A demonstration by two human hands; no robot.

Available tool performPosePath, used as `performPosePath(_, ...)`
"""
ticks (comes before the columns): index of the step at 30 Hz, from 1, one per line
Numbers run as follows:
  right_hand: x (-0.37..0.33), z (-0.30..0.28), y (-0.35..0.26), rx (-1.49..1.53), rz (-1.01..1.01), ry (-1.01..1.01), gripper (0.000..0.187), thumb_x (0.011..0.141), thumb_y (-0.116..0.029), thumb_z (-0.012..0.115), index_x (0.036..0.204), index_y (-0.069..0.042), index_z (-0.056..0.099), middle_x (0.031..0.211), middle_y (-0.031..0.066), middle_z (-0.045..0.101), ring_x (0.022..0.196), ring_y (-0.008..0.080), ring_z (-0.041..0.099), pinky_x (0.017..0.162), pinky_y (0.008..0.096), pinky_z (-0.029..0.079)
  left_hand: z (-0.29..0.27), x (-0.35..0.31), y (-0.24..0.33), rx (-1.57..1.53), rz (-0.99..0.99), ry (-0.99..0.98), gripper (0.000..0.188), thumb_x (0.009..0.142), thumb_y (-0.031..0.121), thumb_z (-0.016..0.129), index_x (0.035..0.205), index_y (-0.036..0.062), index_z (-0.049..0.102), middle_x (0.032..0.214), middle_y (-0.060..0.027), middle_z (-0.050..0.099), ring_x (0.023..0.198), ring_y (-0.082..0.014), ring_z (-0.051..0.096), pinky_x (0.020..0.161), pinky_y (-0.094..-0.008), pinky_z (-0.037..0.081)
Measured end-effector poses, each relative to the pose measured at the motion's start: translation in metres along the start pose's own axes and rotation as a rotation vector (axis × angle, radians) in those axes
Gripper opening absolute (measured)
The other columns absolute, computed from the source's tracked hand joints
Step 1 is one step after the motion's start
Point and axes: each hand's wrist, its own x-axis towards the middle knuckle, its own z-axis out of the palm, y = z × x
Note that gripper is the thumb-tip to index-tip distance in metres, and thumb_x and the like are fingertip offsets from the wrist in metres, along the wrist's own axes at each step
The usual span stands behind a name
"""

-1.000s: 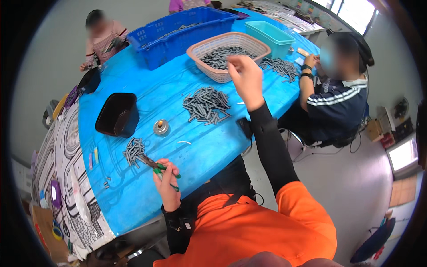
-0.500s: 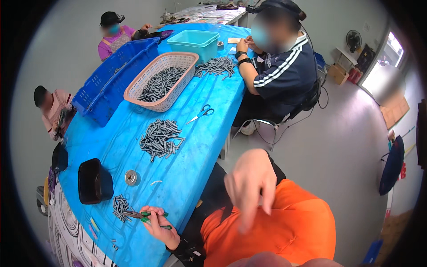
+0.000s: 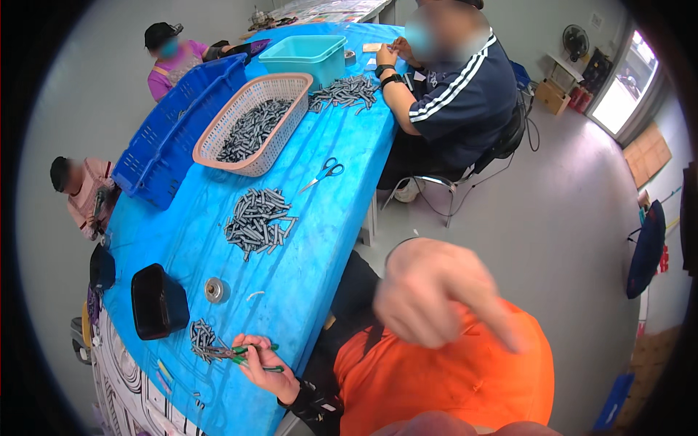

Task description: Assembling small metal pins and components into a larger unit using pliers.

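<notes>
My left hand is closed round a pair of pliers with green handles. Its metal jaws point left, at the edge of a small pile of short grey-black tube pieces on the blue-covered table. Over my orange-clad lap hangs my right hand, blurred, with the index finger stretched out and the other fingers curled; nothing shows in it. Beyond the pliers stand a black plastic bin and a small round metal tin. A larger pile of the same pieces lies farther up the table.
Blue-handled scissors lie beyond the larger pile. A pink perforated basket full of pieces stands near a blue crate and a turquoise tub. One co-worker sits at the far right; two more people are across the table.
My right hand has turned, its index finger swinging from pointing down to pointing right. The left hand keeps the pliers by the small pile. The view has shifted slightly.
</notes>
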Motion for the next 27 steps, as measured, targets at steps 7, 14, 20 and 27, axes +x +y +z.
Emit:
performPosePath(7,-0.059,0.014,0.017,0.202,0.274,0.758,0.043,0.096,-0.039,0.051,0.083,0.0,0.062,0.075,0.0067,0.062,0.062,0.0224,0.058,0.101,0.054,0.036,0.002,-0.007,0.024,-0.324,-0.08,-0.196,0.026,0.087,0.011,0.052,0.11,-0.0003,0.046,0.079,-0.0073,0.045,0.069,-0.0155,0.041,0.064,-0.03,0.034)
performPosePath(14,-0.09,0.042,0.074,-1.665,1.24,0.291,0.058,0.078,-0.006,0.059,0.131,0.007,0.041,0.142,0.0208,0.038,0.133,0.037,0.037,0.107,0.0538,0.027,-0.005,-0.007,0.019,-0.163,-0.013,-0.124,0.028,0.085,0.011,0.054,0.109,-0.0003,0.046,0.08,-0.0086,0.048,0.071,-0.0167,0.043,0.066,-0.0323,0.034)
performPosePath(20,-0.1,0.027,0.094,-1.827,1.487,0.467,0.08,0.08,-0.041,0.065,0.142,-0.003,0.031,0.15,0.0255,0.017,0.137,0.0506,0.013,0.098,0.0747,0.012,-0.011,-0.008,0.008,-0.099,0.015,-0.103,0.026,0.085,0.007,0.052,0.109,-0.0005,0.047,0.081,-0.0096,0.05,0.073,-0.0177,0.044,0.068,-0.0334,0.036)
performPosePath(27,-0.116,0.005,0.066,-1.957,1.701,0.611,0.088,0.077,-0.056,0.063,0.146,-0.015,0.029,0.152,0.0278,0.005,0.137,0.0539,0.0,0.094,0.0789,0.005,-0.008,-0.009,0.004,-0.071,0.031,-0.091,0.026,0.086,0.007,0.053,0.111,0.0,0.047,0.083,-0.009,0.051,0.073,-0.017,0.044,0.068,-0.0321,0.036)
